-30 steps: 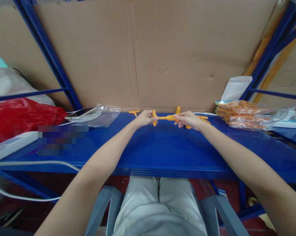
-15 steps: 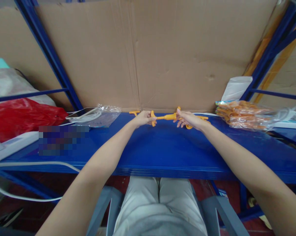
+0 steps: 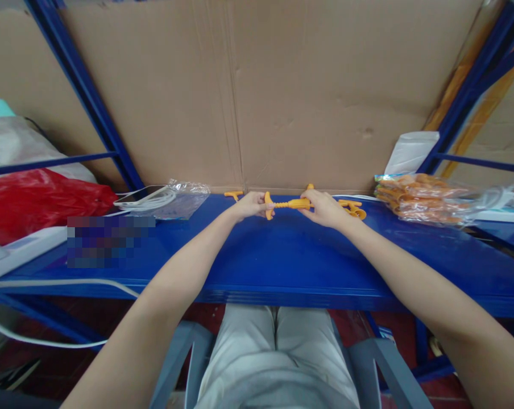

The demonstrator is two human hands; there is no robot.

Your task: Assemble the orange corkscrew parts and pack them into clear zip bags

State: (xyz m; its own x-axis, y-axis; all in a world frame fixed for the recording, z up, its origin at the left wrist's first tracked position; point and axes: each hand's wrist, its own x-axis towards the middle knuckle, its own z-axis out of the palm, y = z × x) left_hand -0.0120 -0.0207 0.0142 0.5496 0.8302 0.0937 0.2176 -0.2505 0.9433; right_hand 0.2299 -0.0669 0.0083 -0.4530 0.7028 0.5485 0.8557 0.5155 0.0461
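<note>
A yellow-orange plastic rod with a crossbar and a ribbed shaft (image 3: pixel 298 204) is held level between my hands, above the back of the blue table. My left hand (image 3: pixel 251 205) is closed around its left end, by the crossbar. At the other end, my right hand (image 3: pixel 327 209) has its fingers wrapped over the thicker section, hiding the tip. An orange T-shaped piece (image 3: pixel 233 195) lies just behind my left hand. To the right of my right hand are orange pieces with a ring (image 3: pixel 356 211). Another orange end (image 3: pixel 310 186) shows behind that hand.
The blue table (image 3: pixel 282 261) runs up to a cardboard wall (image 3: pixel 303 102). A clear bag of orange parts (image 3: pixel 419 199) sits at right. On the left are a phone with a white cable (image 3: pixel 148 199), a plastic bag (image 3: pixel 191 199) and a red bag (image 3: pixel 48 199).
My right hand has turned and closed over the rod's right end; its fingers were spread below it before. The rod has shifted slightly right, and the ringed pieces show more fully.
</note>
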